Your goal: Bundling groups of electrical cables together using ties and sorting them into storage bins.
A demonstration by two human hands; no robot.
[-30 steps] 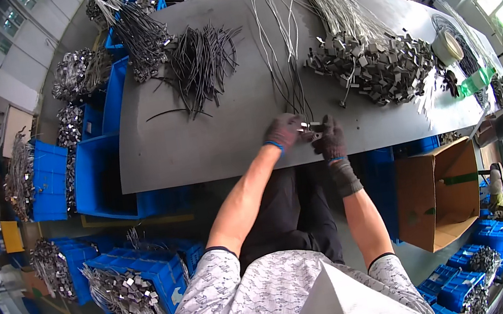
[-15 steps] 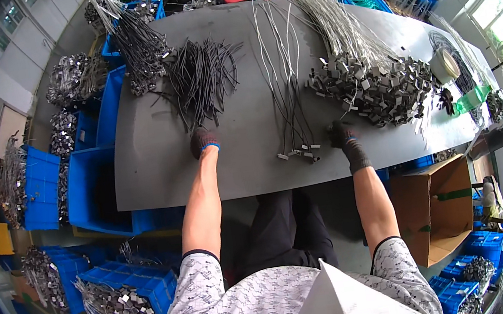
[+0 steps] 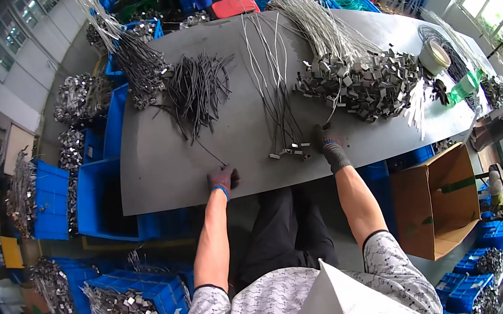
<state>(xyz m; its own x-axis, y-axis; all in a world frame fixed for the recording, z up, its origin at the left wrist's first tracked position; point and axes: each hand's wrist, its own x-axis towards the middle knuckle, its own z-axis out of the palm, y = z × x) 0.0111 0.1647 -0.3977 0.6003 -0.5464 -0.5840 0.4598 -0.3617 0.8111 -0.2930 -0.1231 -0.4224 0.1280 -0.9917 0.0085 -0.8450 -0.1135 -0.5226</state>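
My left hand (image 3: 223, 178), in a dark knitted glove, is closed near the table's front edge. From its fingers a thin black tube (image 3: 210, 152) runs up toward the pile of black tubes (image 3: 198, 93). My right hand (image 3: 328, 140), gloved too, is closed around the lower end of a pale wire (image 3: 337, 100) that leads to the heap of wires with metal end pieces (image 3: 361, 88). Between my hands lie several separate wires (image 3: 280, 97), white above and black-sleeved below, their small metal blocks (image 3: 289, 150) toward me.
The grey table (image 3: 162, 170) has a dark bundle (image 3: 148, 75) at its far left. A round tub (image 3: 434, 58) and a green bottle (image 3: 465, 87) sit at the right. Blue crates (image 3: 98, 199) line the left, and an open cardboard box (image 3: 415, 210) stands at the lower right.
My left hand has drawn back from the black pile toward the table edge, pulling a tube with it. My right hand has moved slightly left and now has a wire. The view has shifted a little.
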